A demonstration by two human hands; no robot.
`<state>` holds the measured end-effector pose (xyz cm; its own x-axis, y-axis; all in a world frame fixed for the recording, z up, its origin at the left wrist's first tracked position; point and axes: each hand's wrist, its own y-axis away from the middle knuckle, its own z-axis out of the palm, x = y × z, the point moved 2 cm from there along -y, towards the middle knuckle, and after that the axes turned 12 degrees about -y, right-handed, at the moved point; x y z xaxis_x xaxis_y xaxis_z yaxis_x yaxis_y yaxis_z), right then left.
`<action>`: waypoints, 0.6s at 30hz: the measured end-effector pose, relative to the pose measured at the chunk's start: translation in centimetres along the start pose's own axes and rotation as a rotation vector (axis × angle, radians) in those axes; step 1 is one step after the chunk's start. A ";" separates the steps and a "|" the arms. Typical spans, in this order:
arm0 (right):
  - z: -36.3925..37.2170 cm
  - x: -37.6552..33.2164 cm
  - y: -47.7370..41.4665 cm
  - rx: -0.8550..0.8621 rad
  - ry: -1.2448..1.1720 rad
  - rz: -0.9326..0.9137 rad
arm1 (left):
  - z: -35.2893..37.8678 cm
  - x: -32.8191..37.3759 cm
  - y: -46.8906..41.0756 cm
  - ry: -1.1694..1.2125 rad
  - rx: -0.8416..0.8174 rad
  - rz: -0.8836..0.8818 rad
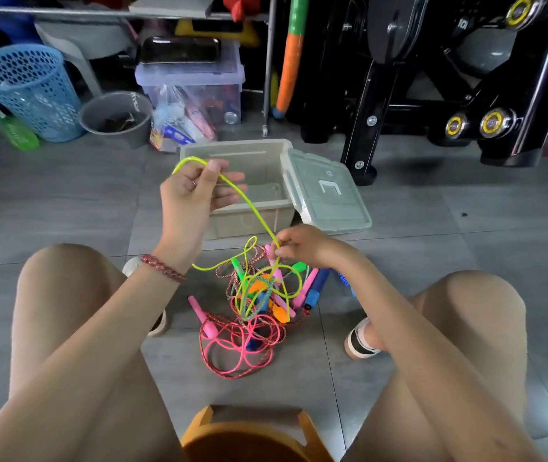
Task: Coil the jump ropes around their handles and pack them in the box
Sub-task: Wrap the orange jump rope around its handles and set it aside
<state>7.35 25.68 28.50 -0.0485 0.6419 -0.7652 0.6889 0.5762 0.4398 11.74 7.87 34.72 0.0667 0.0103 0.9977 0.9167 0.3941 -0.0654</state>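
Note:
A tangled heap of jump ropes (256, 305) lies on the floor between my feet, with pink, green, orange and blue handles. My left hand (196, 195) is raised above it and pinches a loop of the yellow-green rope (249, 203) between thumb and fingers. That rope runs down to my right hand (299, 245), which pinches it together with a pink handle (271, 255) at the top of the heap. Behind my hands the grey plastic box (285, 211) stands open; I see nothing in it.
The box's lid (329, 195) leans against its right side. A blue mesh basket (29, 91), a grey bucket (116, 115), a green bottle (16, 131) and a clear storage bin (196, 85) stand at the back left. Black exercise equipment (432, 78) fills the back right. An orange stool (252, 435) is under me.

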 end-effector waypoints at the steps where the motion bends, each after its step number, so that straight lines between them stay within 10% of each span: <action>1: -0.2 -0.2 -0.1 0.087 -0.044 -0.045 | -0.1 -0.4 -0.3 0.037 -0.004 -0.021; 10: -3.3 -5.2 3.6 0.349 -0.723 -0.431 | 3.1 -6.3 2.0 -0.481 -0.808 0.095; 18: -5.1 -4.8 4.7 0.527 -0.785 -0.355 | 2.1 -6.5 0.6 -0.647 -0.538 0.076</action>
<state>7.14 27.91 36.61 0.0460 -0.1467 -0.9881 0.9680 0.2507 0.0079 10.98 9.96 28.27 0.0474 0.6077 0.7927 0.9924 -0.1190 0.0318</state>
